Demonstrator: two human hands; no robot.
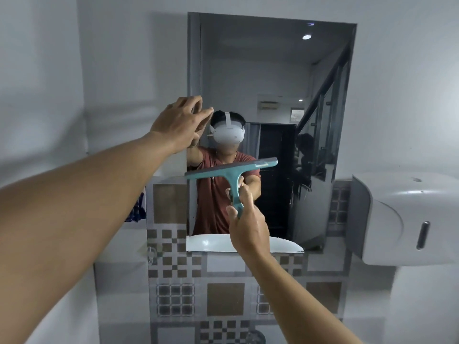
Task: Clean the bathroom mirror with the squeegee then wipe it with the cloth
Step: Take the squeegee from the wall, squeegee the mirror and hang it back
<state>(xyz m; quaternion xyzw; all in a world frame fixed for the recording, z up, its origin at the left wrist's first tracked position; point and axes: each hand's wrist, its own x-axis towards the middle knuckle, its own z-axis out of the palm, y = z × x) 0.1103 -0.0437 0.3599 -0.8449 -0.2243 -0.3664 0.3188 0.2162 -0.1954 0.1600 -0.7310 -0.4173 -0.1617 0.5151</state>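
Mirror: tall rectangular wall mirror with a grey frame, mounted above patterned brown-and-grey square tiles.
Squeegee: teal plastic T-shaped squeegee, blade tilted with its right end higher, held up in front of the mirror's lower half; whether the blade touches the glass I cannot tell.
Right hand: right hand has its grip closed on the squeegee's handle, thumb along the side, arm stretched forward.
Left hand: left hand raised at the mirror's left edge, grip open, fingers spread and slightly curled, holding nothing; fingertips at or near the frame.
Cloth: dark blue checked cloth partly hidden behind the left forearm, left of the tiles.
Dispenser: white plastic wall dispenser just right of the mirror.
Reflection: white basin rim at the bottom of the glass.
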